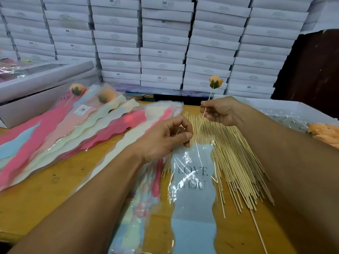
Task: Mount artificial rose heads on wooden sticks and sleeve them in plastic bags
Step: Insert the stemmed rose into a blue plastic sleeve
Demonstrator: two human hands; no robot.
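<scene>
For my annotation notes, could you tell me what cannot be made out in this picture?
- Stick's lower tip: head view, behind the left hand.
- Bag's mouth: covered by the same hand.
- Box labels: too small.
- Loose rose heads: cut by right edge.

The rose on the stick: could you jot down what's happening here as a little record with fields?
Right hand: right hand pinches the stick of an orange rose, flower end up
Left hand: left hand pinches the top of a clear bag printed LOVE YOU
Stick tip: its lower end points at the bag's mouth; whether it is inside, I cannot tell
Loose sticks: pile of sticks on the table, partly under the bag
Spare bags: coloured bags fanned out at left
Finished: two bagged roses lie far left
</scene>
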